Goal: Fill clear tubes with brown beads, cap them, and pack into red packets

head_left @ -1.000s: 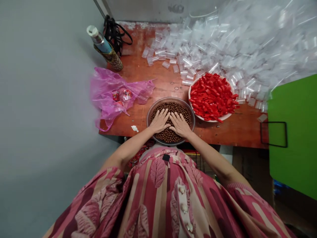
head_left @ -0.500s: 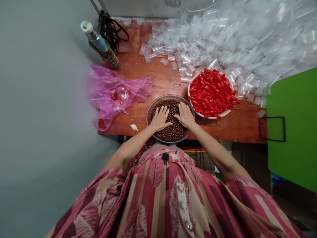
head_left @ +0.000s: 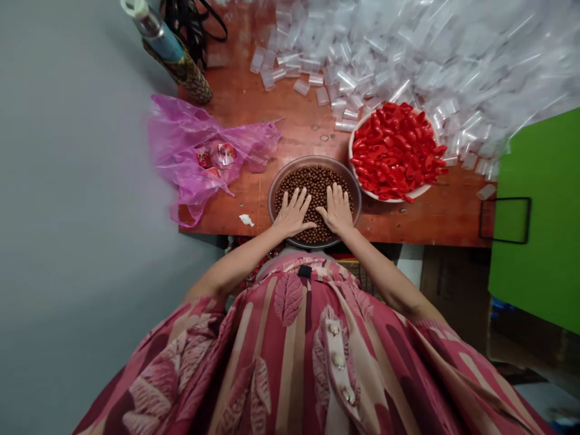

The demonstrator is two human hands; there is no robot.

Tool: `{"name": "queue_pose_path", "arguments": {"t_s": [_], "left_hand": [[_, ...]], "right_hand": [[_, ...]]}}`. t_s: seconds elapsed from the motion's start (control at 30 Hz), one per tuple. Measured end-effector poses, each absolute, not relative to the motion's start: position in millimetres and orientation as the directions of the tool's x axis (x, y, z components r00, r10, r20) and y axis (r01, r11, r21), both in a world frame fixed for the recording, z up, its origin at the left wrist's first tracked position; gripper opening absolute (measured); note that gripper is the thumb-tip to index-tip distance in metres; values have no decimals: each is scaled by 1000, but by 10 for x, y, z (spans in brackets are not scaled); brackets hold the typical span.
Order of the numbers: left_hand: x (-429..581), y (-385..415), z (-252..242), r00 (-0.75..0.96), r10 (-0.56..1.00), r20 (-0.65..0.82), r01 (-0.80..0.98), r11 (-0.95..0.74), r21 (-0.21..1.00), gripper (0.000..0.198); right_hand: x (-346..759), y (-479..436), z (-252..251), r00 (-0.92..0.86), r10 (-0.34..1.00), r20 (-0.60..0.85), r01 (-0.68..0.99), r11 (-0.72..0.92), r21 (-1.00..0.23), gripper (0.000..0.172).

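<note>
While resting flat on brown round beads (head_left: 315,180) in a shallow metal pan (head_left: 314,158) at the near edge of the counter (head_left: 408,226), left hand (head_left: 294,212) and right hand (head_left: 336,209) open wide, fingers splayed, holding nothing. Risk of beads rolling over the low rim from too hard a push, then dropping to the floor. Farther out, danger of a stray wrist tipping the white bowl (head_left: 389,200) of red plastic pieces (head_left: 396,151) just beside the pan, or scattering the loose clear plastic tubes (head_left: 317,78) heaped beyond it.

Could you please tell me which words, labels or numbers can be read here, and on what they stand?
None can be read. The printed packets in the pink bag are too small and blurred, and the bottle shows no legible text.
</note>
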State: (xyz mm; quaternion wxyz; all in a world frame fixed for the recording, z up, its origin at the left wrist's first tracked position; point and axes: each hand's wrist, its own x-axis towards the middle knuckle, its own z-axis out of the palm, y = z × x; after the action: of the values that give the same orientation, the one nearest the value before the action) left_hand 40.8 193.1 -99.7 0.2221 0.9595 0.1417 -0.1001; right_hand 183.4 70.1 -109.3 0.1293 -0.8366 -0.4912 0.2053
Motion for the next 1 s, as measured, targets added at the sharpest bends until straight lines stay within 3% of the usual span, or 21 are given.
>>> {"name": "queue_pose_path", "arguments": {"t_s": [0.17, 0.27, 0.4, 0.5, 0.77, 0.9, 1.0], "left_hand": [[446, 1934, -1059, 943, 205, -261, 303, -853, 424, 93], [395, 1953, -1018, 957, 161, -243, 259, -852, 456, 99], [296, 1836, -961, 965, 103, -242, 207, -864, 459, 114], [291, 1737, -983, 953, 122, -278, 237, -871, 430, 116], [248, 1912, -955, 972, 126, -196, 200, -885, 420, 105], [128, 2067, -896, 953, 221, -206, 287, -878, 382, 88], [60, 2090, -887, 932, 244, -270, 330, -878, 347, 67]], "right_hand": [[1965, 743, -1141, 367, 887, -279, 782, -457, -423, 79], [2033, 629, -1031, 184, 947, -262, 841, -290, -457, 79], [1942, 452, -937, -113, 969, -219, 896, 4, -445, 93], [1863, 444, -985, -130, 969, -209, 912, 34, -410, 100], [1908, 428, -934, -138, 978, -156, 903, 59, -425, 96], [1725, 459, -875, -254, 961, -111, 878, 181, -444, 78], [1591, 592, -898, -230, 967, -109, 884, 161, -438, 63]]}}
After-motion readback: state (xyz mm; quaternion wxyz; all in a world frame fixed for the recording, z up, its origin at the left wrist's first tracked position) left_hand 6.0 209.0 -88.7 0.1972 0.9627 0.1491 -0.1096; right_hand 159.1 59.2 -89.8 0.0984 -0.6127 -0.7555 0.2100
